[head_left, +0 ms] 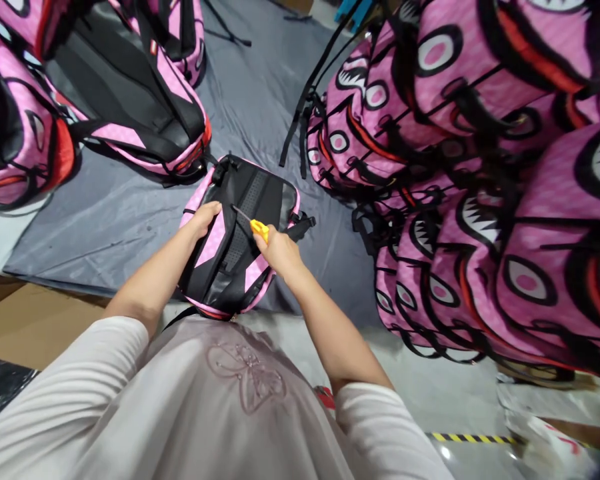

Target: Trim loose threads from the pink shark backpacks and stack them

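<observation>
Bag looks mid-work, remainder unclear! Right hand clamps fingers on the yellow tool; left hand touches the bag, grip: can't tell.

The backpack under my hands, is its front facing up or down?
Down: the backpack lies with its black back panel and shoulder straps facing up.

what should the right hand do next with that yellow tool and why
Perhaps ease the yellow-handled tool closer: the right hand points its tip over the backpack, contact is unclear, and the left hand rests on the pack.
</observation>
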### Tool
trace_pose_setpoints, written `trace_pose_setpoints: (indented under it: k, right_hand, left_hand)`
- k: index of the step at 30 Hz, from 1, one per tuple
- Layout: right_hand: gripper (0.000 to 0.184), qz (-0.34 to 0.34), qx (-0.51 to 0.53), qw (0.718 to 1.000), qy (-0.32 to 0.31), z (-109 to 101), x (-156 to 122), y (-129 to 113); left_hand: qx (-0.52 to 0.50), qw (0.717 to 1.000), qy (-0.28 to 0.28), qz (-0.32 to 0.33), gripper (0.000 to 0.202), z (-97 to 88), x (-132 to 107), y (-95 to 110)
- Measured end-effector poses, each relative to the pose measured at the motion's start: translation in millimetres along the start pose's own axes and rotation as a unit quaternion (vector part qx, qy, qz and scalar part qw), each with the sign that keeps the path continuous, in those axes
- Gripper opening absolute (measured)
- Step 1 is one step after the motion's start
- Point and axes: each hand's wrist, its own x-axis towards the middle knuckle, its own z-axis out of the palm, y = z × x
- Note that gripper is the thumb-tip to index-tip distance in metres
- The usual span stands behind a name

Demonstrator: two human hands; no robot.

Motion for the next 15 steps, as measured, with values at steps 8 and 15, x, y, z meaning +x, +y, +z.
trace_pose_setpoints:
  k: [8,15]
  right_hand:
    - [0.039,0.067,0.094,0.986,-0.119,81.0,-145.7,85.0]
    - [0.034,0.093,0.0,0.987,-0.133,151.2,-185.5,78.5]
  left_hand:
    - [0.015,0.99,0.11,-0.088,0.008,-53.8,-73.7,-12.4]
    - [-0.145,0.929,0.121,-0.318,0.021,-60.5,-149.8,-41.6]
